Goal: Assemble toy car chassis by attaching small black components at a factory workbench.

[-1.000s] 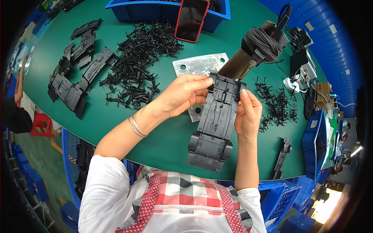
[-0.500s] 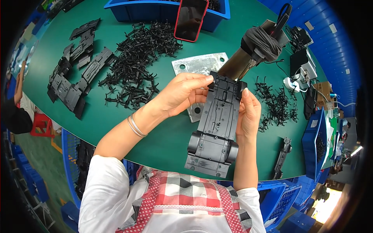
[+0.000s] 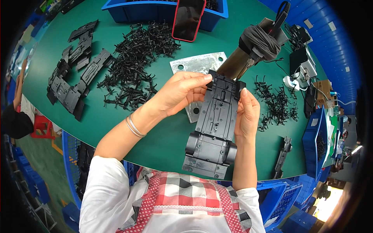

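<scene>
- Black moulded plastic fills the middle of the frame: a long toy-car chassis plate (image 3: 216, 128), held up over the near edge of the green table (image 3: 163, 139), wide end toward the person's checked apron.
- Holding its right edge is the right hand (image 3: 247, 116), palm against the side, thumb on the upper rim and fingers curled behind, a flat clamp rather than a pinch.
- Coming in from the left of centre, the left hand (image 3: 179, 93) has its fingertips pressed together on the plate's top left corner; two thin bangles (image 3: 134, 126) sit on that wrist.
- To my eye the plate is being turned and looked over; it would go best kept level, held by both edges, with fingers clear of the small bosses on its face.
- Behind the plate lies a grey metal plate with holes (image 3: 198, 66), partly hidden, and a cloth-wrapped tool (image 3: 254, 44) leans at upper right.
- Left of centre is a heap of small black sprue parts (image 3: 136, 66); a smaller scatter (image 3: 276, 103) lies at right.
- Upper left holds more black chassis pieces (image 3: 74, 77); at the top edge a red-cased phone (image 3: 189, 17) rests on a blue bin (image 3: 155, 9).
</scene>
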The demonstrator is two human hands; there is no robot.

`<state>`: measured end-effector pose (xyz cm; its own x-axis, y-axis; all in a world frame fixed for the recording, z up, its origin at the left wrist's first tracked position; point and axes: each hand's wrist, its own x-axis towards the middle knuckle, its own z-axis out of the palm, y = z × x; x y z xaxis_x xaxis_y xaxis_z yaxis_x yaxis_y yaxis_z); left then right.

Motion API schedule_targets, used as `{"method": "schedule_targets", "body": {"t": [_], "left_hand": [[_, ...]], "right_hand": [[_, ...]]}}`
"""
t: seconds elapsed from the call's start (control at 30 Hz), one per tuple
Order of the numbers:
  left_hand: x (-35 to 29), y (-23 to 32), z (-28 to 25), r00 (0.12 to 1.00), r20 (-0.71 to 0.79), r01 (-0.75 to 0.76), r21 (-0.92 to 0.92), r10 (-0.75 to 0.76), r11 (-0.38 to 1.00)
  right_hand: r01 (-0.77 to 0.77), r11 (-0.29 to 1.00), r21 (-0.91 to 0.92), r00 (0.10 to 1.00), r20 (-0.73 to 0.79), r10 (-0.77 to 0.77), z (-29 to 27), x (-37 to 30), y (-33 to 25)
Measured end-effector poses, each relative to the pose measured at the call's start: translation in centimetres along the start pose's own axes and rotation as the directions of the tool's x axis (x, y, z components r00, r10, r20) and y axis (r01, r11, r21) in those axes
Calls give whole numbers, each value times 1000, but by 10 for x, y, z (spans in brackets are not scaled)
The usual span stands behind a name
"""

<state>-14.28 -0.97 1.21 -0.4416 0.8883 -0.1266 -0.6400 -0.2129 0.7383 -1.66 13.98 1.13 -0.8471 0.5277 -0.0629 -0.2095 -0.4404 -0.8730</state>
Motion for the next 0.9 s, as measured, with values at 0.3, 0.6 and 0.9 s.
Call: {"method": "schedule_targets", "body": {"t": [0.3,0.6,0.9], "left_hand": [[-4,7,12,1000,-10,-10,53,11,999],[-4,1,10,999,-43,22,93,-18,995],[-3,-1,4,993,-78,102,111,-94,989]], "right_hand": [[-15,998,60,999,35,13,-2,1,-1],[-57,992,115,995,92,46,-8,-2,0],[-109,993,37,990,92,106,-10,-11,-6]]}}
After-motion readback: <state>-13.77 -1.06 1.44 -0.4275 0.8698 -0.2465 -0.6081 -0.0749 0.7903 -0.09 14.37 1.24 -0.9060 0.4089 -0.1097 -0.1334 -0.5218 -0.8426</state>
